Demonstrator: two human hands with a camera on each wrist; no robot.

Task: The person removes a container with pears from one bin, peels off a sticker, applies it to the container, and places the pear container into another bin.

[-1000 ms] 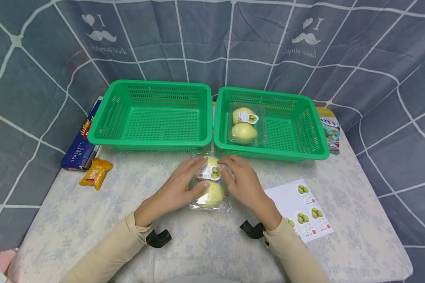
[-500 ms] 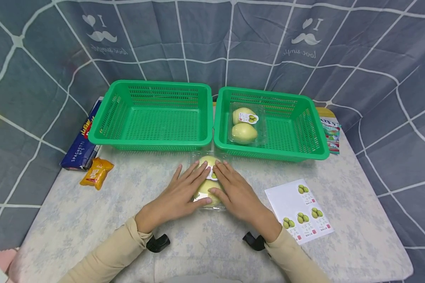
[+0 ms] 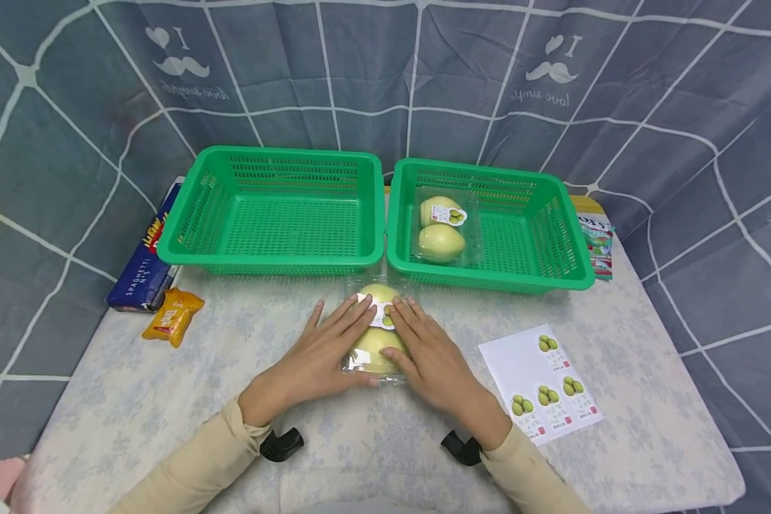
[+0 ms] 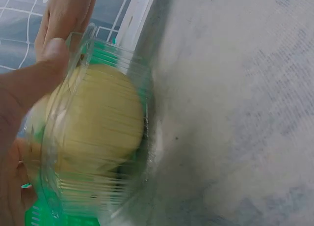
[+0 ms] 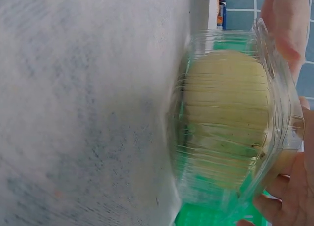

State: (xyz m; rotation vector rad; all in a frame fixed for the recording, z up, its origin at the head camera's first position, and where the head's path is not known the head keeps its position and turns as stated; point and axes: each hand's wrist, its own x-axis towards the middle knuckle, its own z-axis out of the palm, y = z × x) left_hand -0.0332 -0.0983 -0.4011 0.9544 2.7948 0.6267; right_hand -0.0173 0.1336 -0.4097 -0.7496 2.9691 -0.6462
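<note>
A clear plastic pack [image 3: 374, 296] with two yellow-green fruits and a label [image 3: 383, 315] lies on the table in front of the baskets. My left hand [image 3: 318, 353] and right hand [image 3: 427, 353] both lie flat on top of it, fingers straight and pointing away from me, thumbs at its near end. The left wrist view shows the pack [image 4: 93, 137] close up, with my left thumb [image 4: 29, 83] against its rim. In the right wrist view the pack [image 5: 230, 123] shows one fruit through the ribbed lid, with fingertips [image 5: 289, 199] at its edge.
Two green baskets stand at the back: the left basket [image 3: 276, 153] holds nothing, the right basket [image 3: 552, 235] holds a second fruit pack [image 3: 445, 227]. A spaghetti box [image 3: 143, 257] and an orange packet [image 3: 172, 314] lie at the left. A sticker sheet [image 3: 520, 360] lies at the right.
A second ago only my fingertips touched the pack near its label. Both hands have since slid forward and flattened over the pack, covering most of it.
</note>
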